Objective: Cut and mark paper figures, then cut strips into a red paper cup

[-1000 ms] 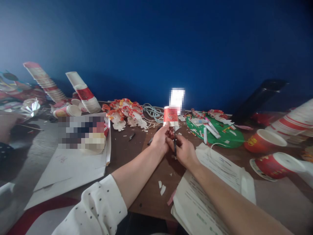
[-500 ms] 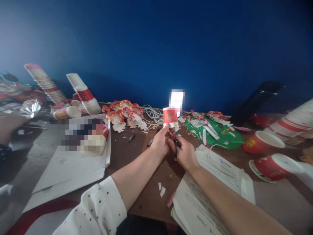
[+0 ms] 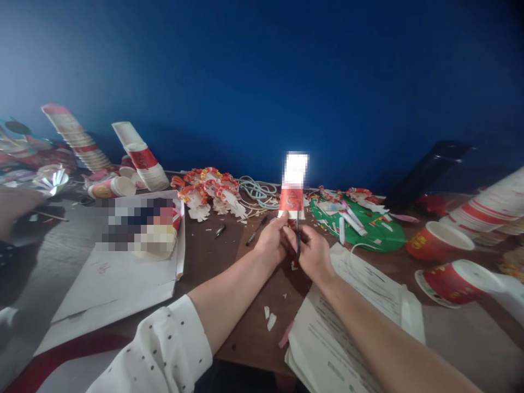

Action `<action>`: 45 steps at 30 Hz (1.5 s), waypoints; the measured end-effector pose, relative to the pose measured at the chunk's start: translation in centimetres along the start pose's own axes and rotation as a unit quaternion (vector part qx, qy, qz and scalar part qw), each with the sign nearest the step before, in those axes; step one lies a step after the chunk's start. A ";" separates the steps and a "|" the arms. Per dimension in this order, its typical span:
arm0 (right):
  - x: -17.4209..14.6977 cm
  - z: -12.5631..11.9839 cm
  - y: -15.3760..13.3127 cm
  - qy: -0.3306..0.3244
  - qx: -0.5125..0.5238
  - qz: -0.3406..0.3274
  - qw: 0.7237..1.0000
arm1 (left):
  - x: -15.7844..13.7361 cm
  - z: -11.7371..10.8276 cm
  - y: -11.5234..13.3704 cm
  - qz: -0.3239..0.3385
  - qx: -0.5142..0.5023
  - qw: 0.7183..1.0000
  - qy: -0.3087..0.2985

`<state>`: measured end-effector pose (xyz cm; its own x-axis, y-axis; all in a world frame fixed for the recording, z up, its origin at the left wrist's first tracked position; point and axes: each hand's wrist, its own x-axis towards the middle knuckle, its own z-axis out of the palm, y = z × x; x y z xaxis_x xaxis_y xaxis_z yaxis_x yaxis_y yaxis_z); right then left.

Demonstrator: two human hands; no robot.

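My left hand [image 3: 272, 240] is closed on a red and white paper cup [image 3: 291, 201], held up above the middle of the table. Scissors [image 3: 298, 240] with dark handles are gripped in my right hand [image 3: 314, 248], their blades pointing up against the right side of the cup. My fingers hide the cup's lower part, so I cannot tell how far it is cut. Just below my hands shows a small red and white scrap [image 3: 294, 265]. White paper scraps [image 3: 271, 320] lie on the brown table [image 3: 241, 341] nearer to me.
Cut-paper figures [image 3: 213, 191] and coiled cord [image 3: 256, 191] lie along the blue wall. A green disc [image 3: 380, 234] with glue tubes is at right, near paper cups [image 3: 440, 240]. Printed sheets [image 3: 327, 333] sit under my right forearm; a white board [image 3: 123, 284] is at left.
Both hands and the cup have shifted slightly right and down. The scissors still stand at the cup's right side, and a small red and white scrap now shows below my hands.
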<state>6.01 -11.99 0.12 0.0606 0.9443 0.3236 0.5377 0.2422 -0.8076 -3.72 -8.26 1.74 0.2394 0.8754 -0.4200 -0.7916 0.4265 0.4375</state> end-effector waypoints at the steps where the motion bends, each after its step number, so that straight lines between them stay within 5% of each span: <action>1: 0.1 -0.1 -0.1 0.005 0.005 0.000 1.000 | 0.0 0.0 -0.1 -0.002 0.005 1.000 -0.012; 15: 0.4 -1.2 -0.4 -0.003 -0.004 -0.015 1.000 | -0.4 0.3 0.2 0.005 0.032 0.999 -0.025; 24: 1.1 -1.7 -0.8 0.007 0.105 0.042 0.993 | 0.0 -0.2 -0.3 0.034 0.080 0.996 -0.008; 36: 1.1 -2.3 -1.2 0.005 0.068 0.026 0.997 | 0.6 -0.6 -0.3 0.033 0.098 0.994 -0.018; 45: 1.0 -2.3 -2.1 0.004 0.131 0.085 0.988 | 0.2 -0.4 -0.1 0.023 0.098 0.995 -0.007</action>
<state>6.85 -12.06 3.31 0.1386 0.9747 0.1752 0.2832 0.1305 -0.9501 -3.77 -8.20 1.27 0.2141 0.8980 -0.3845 -0.6781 0.4200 0.6032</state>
